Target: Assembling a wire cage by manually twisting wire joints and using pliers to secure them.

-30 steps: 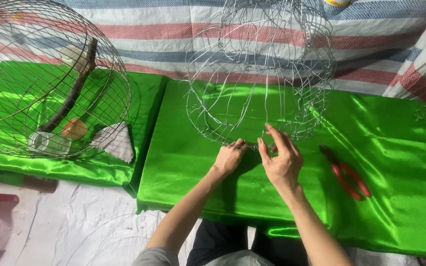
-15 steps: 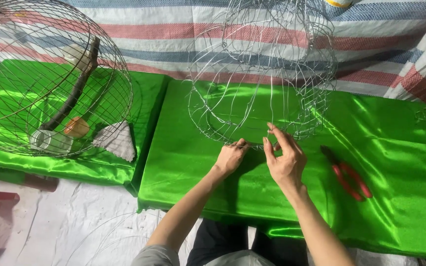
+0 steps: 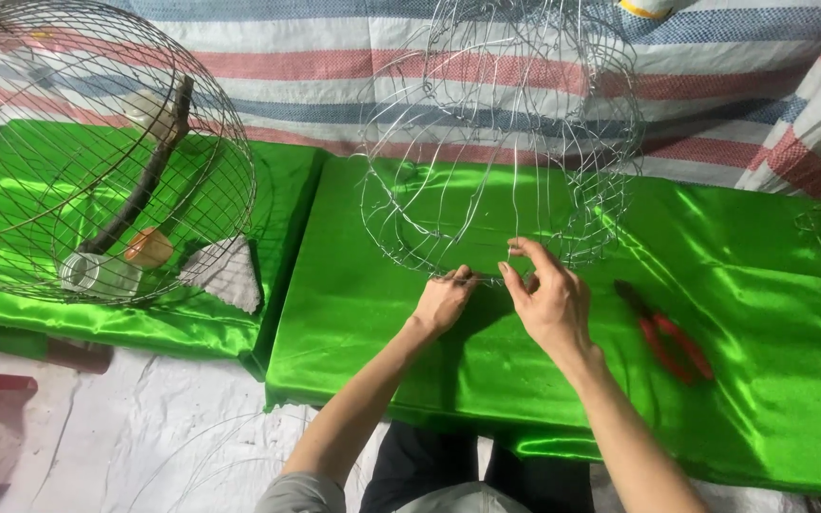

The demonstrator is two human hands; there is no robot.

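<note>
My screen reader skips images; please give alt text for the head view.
Left hand and right hand pinch the bottom rim of an unfinished wire cage on green cloth. Red pliers lie right; a finished cage sits left.

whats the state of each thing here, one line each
unfinished silver wire cage frame: upright on the green cloth, wires open and uneven, held at its lower rim
left hand: grip pinched on the frame's bottom wire
right hand: fingers pinching a wire at the rim
red-handled pliers: lying on the cloth, not held
finished round wire cage: closed, with a branch perch and cups inside
shiny green cloth: spread over the table
</note>
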